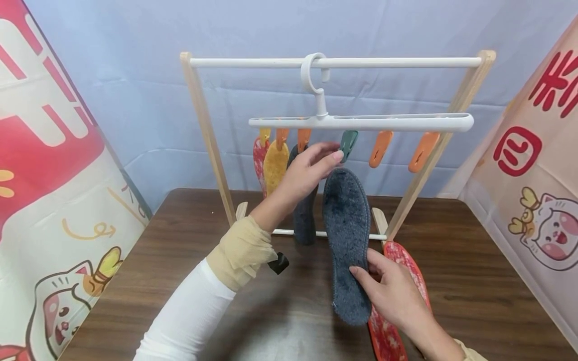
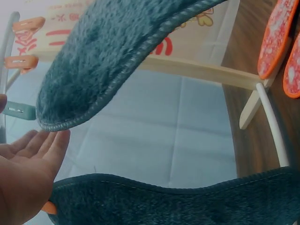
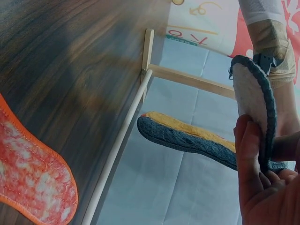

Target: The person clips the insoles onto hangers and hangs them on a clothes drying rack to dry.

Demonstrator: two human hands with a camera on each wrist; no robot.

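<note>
My right hand (image 1: 393, 288) pinches a dark grey fuzzy insole (image 1: 346, 220) by the edge of its lower half, thumb on the furry face. The insole stands upright, and its pale underside shows in the right wrist view. Beside its top end is my left hand (image 1: 311, 165), fingers extended and fingertips (image 2: 61, 136) right at the insole's rim. The left thumb comes up to the green clip (image 1: 348, 144), which hangs from the white hanger (image 1: 384, 123) just above the insole. A second dark grey insole (image 1: 304, 215) hangs from an orange clip (image 1: 304, 138), partly behind the left forearm.
Red (image 1: 260, 160) and yellow (image 1: 275, 165) insoles hang clipped further left. Two orange clips (image 1: 381, 149) dangle bare on the right. A wooden rack (image 1: 469, 90) with a white top bar (image 1: 406, 62) carries the hanger. Red patterned insoles (image 1: 387, 336) lie on the brown table (image 1: 474, 281).
</note>
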